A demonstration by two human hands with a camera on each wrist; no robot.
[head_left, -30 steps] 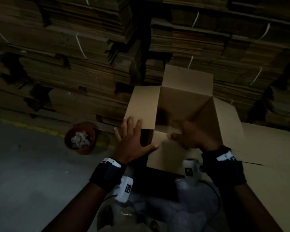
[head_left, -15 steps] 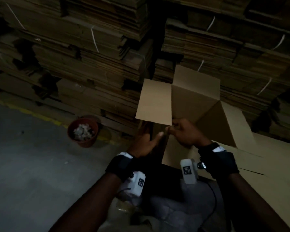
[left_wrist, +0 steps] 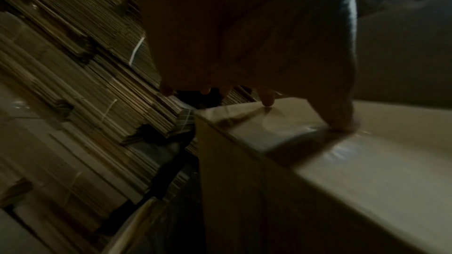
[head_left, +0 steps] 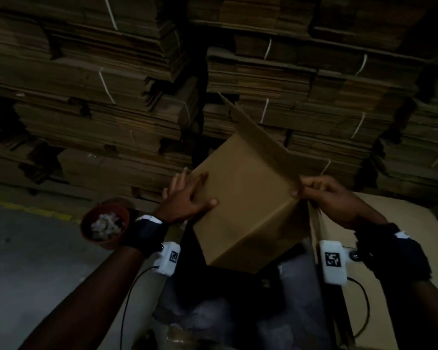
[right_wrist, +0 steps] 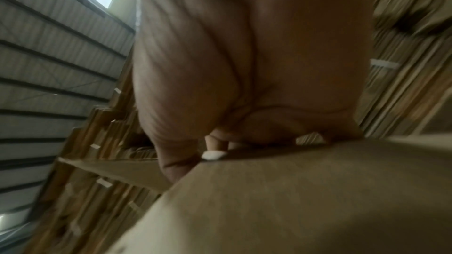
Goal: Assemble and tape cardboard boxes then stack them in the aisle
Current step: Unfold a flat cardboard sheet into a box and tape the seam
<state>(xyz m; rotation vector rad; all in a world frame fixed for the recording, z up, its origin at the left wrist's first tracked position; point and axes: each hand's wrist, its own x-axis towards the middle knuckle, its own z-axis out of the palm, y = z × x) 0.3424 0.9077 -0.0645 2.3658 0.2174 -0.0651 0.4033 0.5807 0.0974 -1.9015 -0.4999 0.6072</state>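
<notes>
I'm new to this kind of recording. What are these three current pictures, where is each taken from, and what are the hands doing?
There is no machine here: a person works with bare hands, wearing one camera on the head and one on each wrist. The white blocks on the wrists are those wrist cameras.

The head view looks down at both hands. The left hand lies with spread fingers on a side panel of a cardboard box, steadying it. The right hand pinches the edge of a raised flap.

The left wrist view, dark and blurred, shows fingertips touching the box's panel. The right wrist view shows the palm from below, with fingers gripping cardboard.

Behind stand strapped bundles of flat cardboard. A red bucket of scraps sits on the floor to the left, and a flat cardboard sheet lies to the right.
</notes>
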